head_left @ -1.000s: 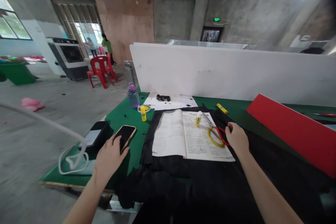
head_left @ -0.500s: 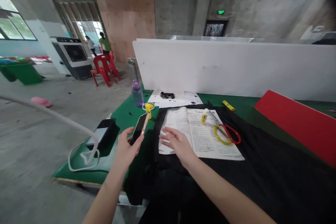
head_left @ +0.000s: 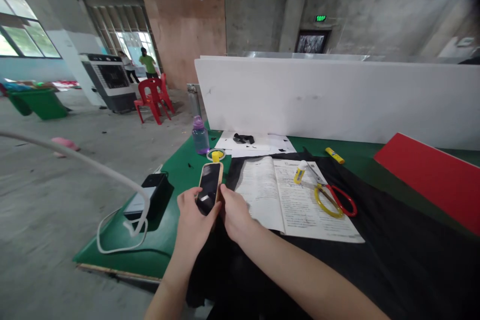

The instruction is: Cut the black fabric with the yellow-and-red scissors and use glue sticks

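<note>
My left hand (head_left: pixel 197 217) is closed around a smartphone (head_left: pixel 209 186) with a dark screen and a pale case, tilted up over the table's left part. My right hand (head_left: pixel 235 212) is at the phone's right edge, its fingers curled against it and partly hidden behind it. Right of the hands an open book (head_left: pixel 307 210) lies on black cloth (head_left: pixel 397 240). On the book are a glue stick (head_left: pixel 299 174) and scissors (head_left: pixel 333 199) with one yellow and one red handle loop. Just beyond the phone shows a yellow object (head_left: pixel 216 156) by a round ring, its lower part hidden.
A purple bottle (head_left: pixel 200 136) stands at the green table's left edge. A black box (head_left: pixel 147 197) and a white cable (head_left: pixel 112 162) are at left. White paper (head_left: pixel 268 144), a yellow tube (head_left: pixel 334 155), a red board (head_left: pixel 431 175) and a white panel (head_left: pixel 330 100) lie beyond.
My right hand has moved left from above the book and taken hold of the phone's edge. The phone has turned so its screen faces me more. The view has shifted slightly.
</note>
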A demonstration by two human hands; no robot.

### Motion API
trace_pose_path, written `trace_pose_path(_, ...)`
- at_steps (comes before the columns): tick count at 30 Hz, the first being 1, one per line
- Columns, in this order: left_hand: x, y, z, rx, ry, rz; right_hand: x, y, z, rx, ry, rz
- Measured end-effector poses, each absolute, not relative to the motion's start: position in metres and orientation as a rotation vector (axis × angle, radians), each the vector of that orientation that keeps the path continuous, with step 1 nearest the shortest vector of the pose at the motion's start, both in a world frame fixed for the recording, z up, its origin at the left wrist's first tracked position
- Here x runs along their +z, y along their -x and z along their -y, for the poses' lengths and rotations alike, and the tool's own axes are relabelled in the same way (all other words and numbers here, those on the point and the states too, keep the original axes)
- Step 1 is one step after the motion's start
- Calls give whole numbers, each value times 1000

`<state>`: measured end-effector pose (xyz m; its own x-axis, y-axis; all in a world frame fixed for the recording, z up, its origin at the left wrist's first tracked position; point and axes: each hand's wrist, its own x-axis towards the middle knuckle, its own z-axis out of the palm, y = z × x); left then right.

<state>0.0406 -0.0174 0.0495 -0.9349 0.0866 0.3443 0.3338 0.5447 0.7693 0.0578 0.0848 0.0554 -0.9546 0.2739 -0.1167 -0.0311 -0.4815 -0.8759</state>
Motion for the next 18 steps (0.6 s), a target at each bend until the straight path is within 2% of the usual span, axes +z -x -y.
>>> trace_pose_path(3,53,-33,24,-1059,372,2536,63,-65,-90,2591,607,1391)
trace_pose_path(6,55,-22,28,-822,419,2547,77,-84,-97,2564,649,1399)
trace_pose_path(11,53,-12,25,-496,388,2758,104,-141,-105,2678,498,1346)
trace_pose_path(14,49,-11,22,-365,380,2829,101,-187,-114,2654,316,1413)
trace_pose_path(18,50,-12,25,-294,437,2828,82,-251,-138,2730,245,1875)
